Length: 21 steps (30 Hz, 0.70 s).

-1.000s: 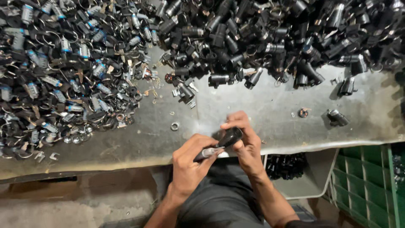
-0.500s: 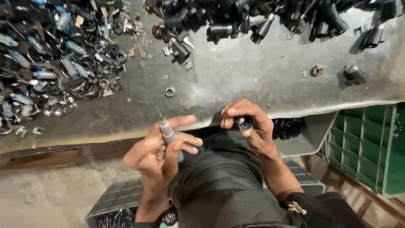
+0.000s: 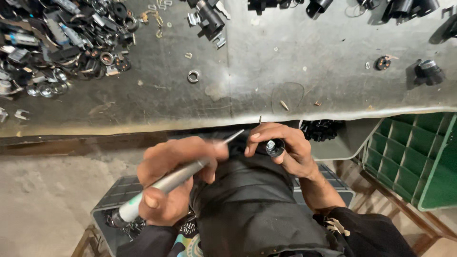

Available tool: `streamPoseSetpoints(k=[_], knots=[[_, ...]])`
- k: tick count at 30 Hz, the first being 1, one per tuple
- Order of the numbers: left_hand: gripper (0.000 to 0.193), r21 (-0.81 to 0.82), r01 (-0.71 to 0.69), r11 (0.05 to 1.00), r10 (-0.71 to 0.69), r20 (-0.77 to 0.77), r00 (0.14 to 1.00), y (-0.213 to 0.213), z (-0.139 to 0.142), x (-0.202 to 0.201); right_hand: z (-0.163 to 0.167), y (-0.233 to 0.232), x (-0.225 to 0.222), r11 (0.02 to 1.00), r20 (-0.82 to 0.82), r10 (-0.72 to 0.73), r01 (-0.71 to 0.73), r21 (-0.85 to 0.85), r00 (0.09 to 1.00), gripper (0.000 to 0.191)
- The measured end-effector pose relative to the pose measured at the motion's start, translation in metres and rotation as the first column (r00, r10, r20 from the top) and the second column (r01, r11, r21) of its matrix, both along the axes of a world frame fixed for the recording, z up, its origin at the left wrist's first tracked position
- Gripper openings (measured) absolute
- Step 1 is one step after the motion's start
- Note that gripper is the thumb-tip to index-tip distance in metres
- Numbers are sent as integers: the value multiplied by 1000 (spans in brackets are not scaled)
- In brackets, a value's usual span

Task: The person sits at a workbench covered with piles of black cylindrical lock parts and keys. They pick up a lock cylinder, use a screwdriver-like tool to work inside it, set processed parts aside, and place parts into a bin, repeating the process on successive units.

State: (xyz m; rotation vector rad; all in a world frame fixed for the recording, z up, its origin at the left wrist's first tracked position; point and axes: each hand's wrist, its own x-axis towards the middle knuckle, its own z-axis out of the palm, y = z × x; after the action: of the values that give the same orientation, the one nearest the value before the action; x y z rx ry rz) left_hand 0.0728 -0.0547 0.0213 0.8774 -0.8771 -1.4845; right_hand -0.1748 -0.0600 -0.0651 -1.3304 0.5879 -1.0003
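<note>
My left hand grips a grey screwdriver with a pale handle end, its thin metal tip pointing up and right toward my right hand. My right hand holds a small black cylindrical socket part with a shiny round end, just below the edge of the grey metal worktable. The screwdriver tip ends a little left of the part, not touching it as far as I can tell. Both hands are over my lap, which is covered in black cloth.
A heap of black and metal parts lies at the table's far left, more black sockets along the top edge. A loose metal ring lies mid-table. A green divided crate stands at right, a grey crate below left.
My hands have dropped from the table edge to my lap. The left hand turned the screwdriver from upright to pointing at the part in the right hand. The view tilted downward.
</note>
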Motion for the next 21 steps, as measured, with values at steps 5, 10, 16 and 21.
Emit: streamPoseSetpoints(k=[5,10,16,21], knots=[[53,-182,-5,983,50,244,968,-12,1,-2,0,6,-3,998,-44,26,-23,55,999,48],[24,-221,193,956,-78,442,893,-23,10,-3,-2,12,-1,984,-14,31,-28,176,999,45],[18,-260,386,885,-173,586,792,-37,10,-3,-9,17,-6,990,-112,-19,34,136,994,40],[21,-204,397,895,-169,668,725,-38,7,-10,-14,19,-11,996,-184,-18,35,87,983,43]])
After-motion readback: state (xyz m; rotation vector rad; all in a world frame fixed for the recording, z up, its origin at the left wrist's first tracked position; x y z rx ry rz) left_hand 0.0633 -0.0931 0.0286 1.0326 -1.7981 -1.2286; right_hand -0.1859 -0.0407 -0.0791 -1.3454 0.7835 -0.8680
